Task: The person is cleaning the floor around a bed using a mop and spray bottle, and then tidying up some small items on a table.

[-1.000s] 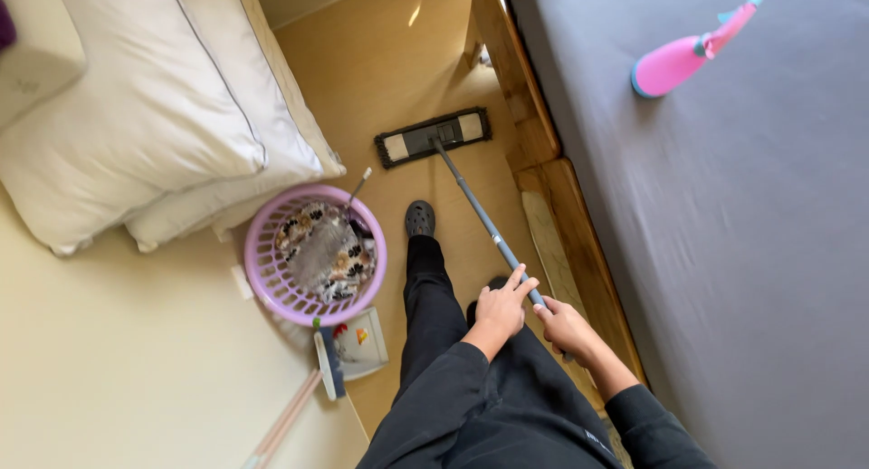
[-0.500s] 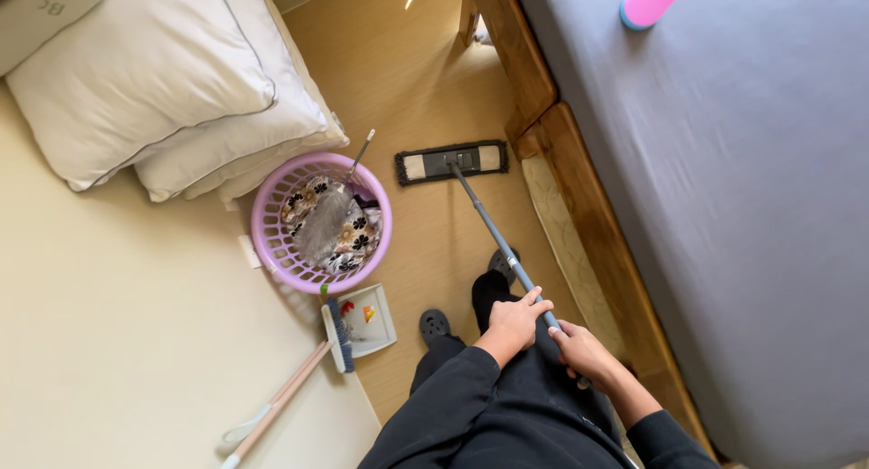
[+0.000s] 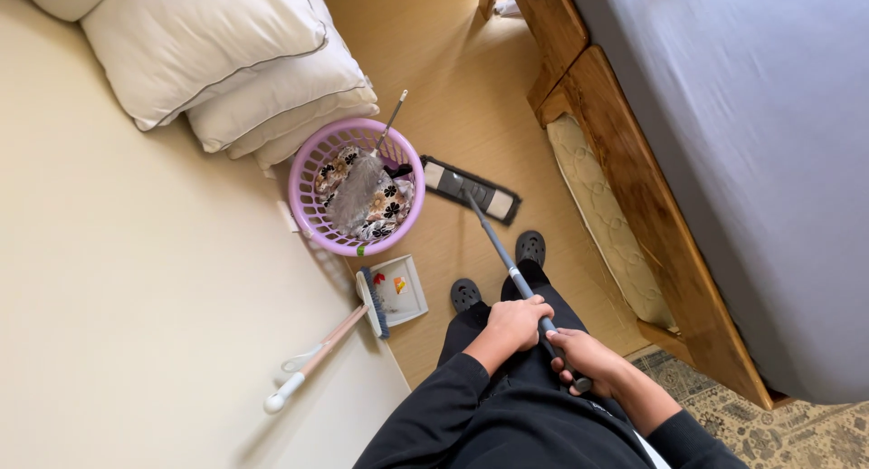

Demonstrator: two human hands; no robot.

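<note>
Far left: cream wall (image 3: pixel 118 279), w/ pillows (image 3: pixel 226 62) stacked at its foot up top. Below them a lilac basket (image 3: pixel 356 186) on the floor, holding a floral cloth and a grey duster w/ thin handle sticking out over the rim. Just under the basket, a small dustpan (image 3: pixel 403 290) w/ a brush (image 3: pixel 326 347) lying across its edge, handle toward the wall. Centre: flat mop (image 3: pixel 471 189), head on the wood floor just right of the basket, pole slanting down to the person. Left hand (image 3: pixel 514 326) wrapped tight round the pole, higher up; right hand (image 3: pixel 584 356) clenched round the pole end, lower. Both grips fully closed on it. Dark shoes sit either side of the pole. Right: wooden bed frame (image 3: pixel 634 188) w/ grey mattress; patterned rug at bottom right corner.
</note>
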